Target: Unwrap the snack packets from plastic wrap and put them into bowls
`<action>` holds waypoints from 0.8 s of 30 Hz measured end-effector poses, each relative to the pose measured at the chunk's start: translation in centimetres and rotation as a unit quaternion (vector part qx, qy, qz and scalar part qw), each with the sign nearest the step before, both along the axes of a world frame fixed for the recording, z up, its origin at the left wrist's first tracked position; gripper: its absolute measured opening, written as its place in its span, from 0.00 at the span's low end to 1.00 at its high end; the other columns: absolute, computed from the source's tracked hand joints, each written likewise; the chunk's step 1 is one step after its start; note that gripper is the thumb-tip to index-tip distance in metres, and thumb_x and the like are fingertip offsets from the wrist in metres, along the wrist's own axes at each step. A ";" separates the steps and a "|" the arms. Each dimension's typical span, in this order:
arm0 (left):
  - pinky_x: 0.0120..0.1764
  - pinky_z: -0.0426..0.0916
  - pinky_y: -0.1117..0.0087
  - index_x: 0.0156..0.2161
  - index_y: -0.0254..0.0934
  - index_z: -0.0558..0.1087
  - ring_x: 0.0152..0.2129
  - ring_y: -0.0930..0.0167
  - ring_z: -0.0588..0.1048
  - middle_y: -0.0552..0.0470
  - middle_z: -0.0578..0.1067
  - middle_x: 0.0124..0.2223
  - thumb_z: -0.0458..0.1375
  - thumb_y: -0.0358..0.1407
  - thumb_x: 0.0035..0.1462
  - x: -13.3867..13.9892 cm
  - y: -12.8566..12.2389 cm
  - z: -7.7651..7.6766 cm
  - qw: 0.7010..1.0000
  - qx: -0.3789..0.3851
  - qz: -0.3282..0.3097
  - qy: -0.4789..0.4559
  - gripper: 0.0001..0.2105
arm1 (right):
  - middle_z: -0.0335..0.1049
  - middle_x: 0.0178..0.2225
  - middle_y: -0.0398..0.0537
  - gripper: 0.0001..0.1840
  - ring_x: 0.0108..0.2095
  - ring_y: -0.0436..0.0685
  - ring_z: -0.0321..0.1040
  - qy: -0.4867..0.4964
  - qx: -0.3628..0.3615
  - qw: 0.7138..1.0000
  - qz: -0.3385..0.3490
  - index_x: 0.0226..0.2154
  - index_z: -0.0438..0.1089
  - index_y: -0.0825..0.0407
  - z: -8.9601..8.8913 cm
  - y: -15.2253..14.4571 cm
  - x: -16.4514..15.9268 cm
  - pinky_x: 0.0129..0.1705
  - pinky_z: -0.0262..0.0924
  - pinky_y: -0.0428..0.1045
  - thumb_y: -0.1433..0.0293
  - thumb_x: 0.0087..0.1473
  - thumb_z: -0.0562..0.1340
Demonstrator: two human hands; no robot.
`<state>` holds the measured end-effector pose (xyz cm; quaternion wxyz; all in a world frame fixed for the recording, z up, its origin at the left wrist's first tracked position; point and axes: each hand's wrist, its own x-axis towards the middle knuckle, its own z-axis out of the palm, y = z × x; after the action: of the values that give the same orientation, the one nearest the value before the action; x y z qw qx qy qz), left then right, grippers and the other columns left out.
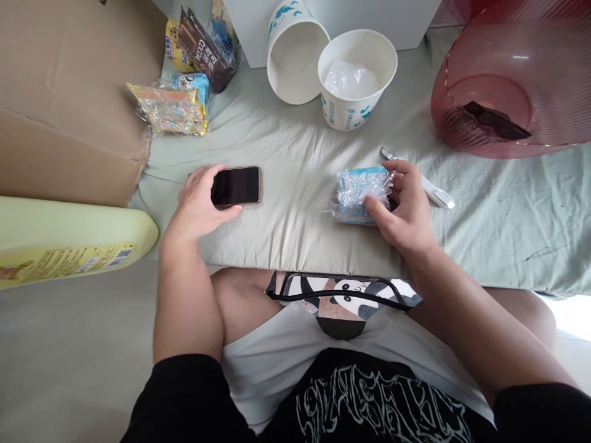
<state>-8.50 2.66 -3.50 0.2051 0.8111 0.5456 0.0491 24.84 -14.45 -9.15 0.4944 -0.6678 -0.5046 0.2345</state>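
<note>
My left hand (197, 200) is curled round the left end of a smartphone (237, 185), thumb along the near edge and fingers along the far one. The phone lies flat with its screen dark. On the right, my right hand (406, 206) grips the right side of a small blue packet wrapped in clear crinkled plastic (357, 192), which rests on the cloth. A slim white and grey tool, perhaps a box cutter (438, 194), lies partly hidden under my right hand.
Wrapped snack packs (173, 109) lie at the back left beside a cardboard box (69, 92). One paper cup (295, 61) lies tipped; another paper cup (348, 111) stands holding clear plastic. A pink ribbed container (489, 80) is back right. A yellow-green bottle (74, 227) is left.
</note>
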 end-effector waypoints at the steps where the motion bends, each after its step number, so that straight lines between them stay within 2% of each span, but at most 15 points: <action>1: 0.70 0.55 0.41 0.66 0.40 0.63 0.69 0.50 0.60 0.41 0.67 0.69 0.67 0.38 0.46 0.1 0.0 0.1 1.000 0.000 0.001 0.000 0.41 | 0.71 0.40 0.46 0.30 0.33 0.59 0.71 -0.001 0.000 1.000 0.001 0.58 0.61 0.43 0.0 0.0 0.0 0.35 0.70 0.58 0.57 0.55 0.67; 4: 0.70 0.54 0.38 0.67 0.40 0.63 0.70 0.49 0.59 0.39 0.65 0.71 0.66 0.39 0.47 0.3 -0.3 0.6 1.000 -0.009 0.011 0.018 0.40 | 0.70 0.39 0.45 0.30 0.32 0.59 0.70 -0.003 0.001 1.000 0.002 0.58 0.61 0.43 0.1 0.0 0.0 0.34 0.70 0.58 0.57 0.55 0.66; 6: 0.70 0.45 0.31 0.67 0.41 0.62 0.73 0.46 0.54 0.39 0.65 0.71 0.67 0.40 0.46 0.4 -0.6 1.1 0.999 -0.001 0.022 0.041 0.41 | 0.70 0.38 0.45 0.30 0.31 0.58 0.70 -0.002 0.002 1.000 0.000 0.58 0.62 0.43 0.1 0.1 -0.1 0.33 0.70 0.58 0.58 0.55 0.67; 8: 0.70 0.36 0.27 0.67 0.42 0.62 0.74 0.44 0.48 0.40 0.66 0.71 0.68 0.40 0.45 0.9 -1.4 1.5 0.998 0.062 0.012 0.027 0.43 | 0.70 0.38 0.45 0.30 0.31 0.58 0.70 0.002 -0.003 1.000 -0.001 0.58 0.61 0.43 0.1 0.1 -0.1 0.34 0.70 0.58 0.59 0.55 0.67; 9: 0.71 0.35 0.29 0.66 0.42 0.63 0.75 0.44 0.47 0.40 0.66 0.71 0.68 0.41 0.45 1.4 -2.0 1.5 0.994 0.112 -0.011 -0.013 0.42 | 0.70 0.38 0.45 0.30 0.31 0.58 0.70 0.005 -0.006 1.000 0.000 0.58 0.61 0.43 0.2 0.1 -0.1 0.34 0.71 0.59 0.59 0.55 0.67; 11: 0.73 0.43 0.38 0.64 0.41 0.64 0.73 0.48 0.54 0.40 0.68 0.68 0.65 0.45 0.50 3.3 -3.6 1.0 0.962 0.212 -0.081 -0.150 0.36 | 0.70 0.39 0.45 0.30 0.31 0.59 0.71 0.010 -0.009 1.000 0.002 0.58 0.61 0.43 0.2 0.1 -0.1 0.36 0.72 0.60 0.58 0.55 0.67; 13: 0.70 0.57 0.45 0.60 0.42 0.66 0.65 0.54 0.67 0.41 0.72 0.62 0.61 0.51 0.57 6.1 -5.6 -0.3 0.919 0.232 -0.130 -0.289 0.28 | 0.70 0.40 0.45 0.31 0.31 0.59 0.70 0.017 -0.005 1.000 0.005 0.58 0.61 0.43 0.3 0.1 -0.1 0.36 0.72 0.60 0.58 0.55 0.67; 15: 0.68 0.60 0.47 0.62 0.45 0.64 0.64 0.54 0.68 0.41 0.70 0.62 0.60 0.56 0.59 9.4 -7.6 -2.0 0.917 0.157 -0.136 -0.342 0.31 | 0.69 0.39 0.45 0.31 0.30 0.58 0.70 0.028 0.002 1.000 0.012 0.58 0.60 0.43 0.5 0.0 -0.2 0.35 0.72 0.60 0.57 0.55 0.67; 17: 0.66 0.62 0.47 0.66 0.46 0.58 0.67 0.52 0.65 0.39 0.65 0.67 0.63 0.61 0.55 12.4 -9.1 -3.6 0.910 0.048 -0.133 -0.390 0.40 | 0.69 0.39 0.45 0.31 0.30 0.58 0.69 0.040 0.010 0.999 0.020 0.59 0.58 0.42 0.9 -0.1 -0.4 0.33 0.72 0.59 0.55 0.57 0.65; 18: 0.64 0.66 0.49 0.68 0.47 0.56 0.65 0.52 0.67 0.39 0.65 0.67 0.63 0.62 0.54 13.6 -9.6 -4.1 0.902 -0.004 -0.126 -0.413 0.42 | 0.69 0.39 0.46 0.31 0.31 0.58 0.69 0.044 0.015 0.999 0.024 0.59 0.58 0.42 1.1 -0.2 -0.6 0.33 0.73 0.59 0.53 0.58 0.65; 21: 0.52 0.75 0.56 0.67 0.50 0.55 0.53 0.59 0.77 0.44 0.72 0.58 0.64 0.63 0.54 15.9 -9.7 -4.9 0.863 -0.150 -0.128 -0.466 0.42 | 0.69 0.42 0.49 0.31 0.35 0.60 0.71 0.050 0.032 0.997 0.039 0.58 0.58 0.43 1.8 -0.4 -0.9 0.37 0.74 0.61 0.49 0.57 0.64; 24: 0.42 0.77 0.62 0.61 0.49 0.61 0.41 0.65 0.80 0.50 0.75 0.48 0.66 0.61 0.52 17.0 -9.0 -4.9 0.833 -0.228 -0.128 -0.488 0.37 | 0.68 0.47 0.51 0.34 0.40 0.62 0.71 0.046 0.031 0.998 0.041 0.56 0.60 0.44 2.3 -0.5 -0.5 0.42 0.74 0.62 0.46 0.54 0.66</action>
<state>8.48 -6.30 -8.41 0.6281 0.6746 0.2617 0.2862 24.36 -14.97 -6.83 0.5275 -0.6195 -0.5154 0.2691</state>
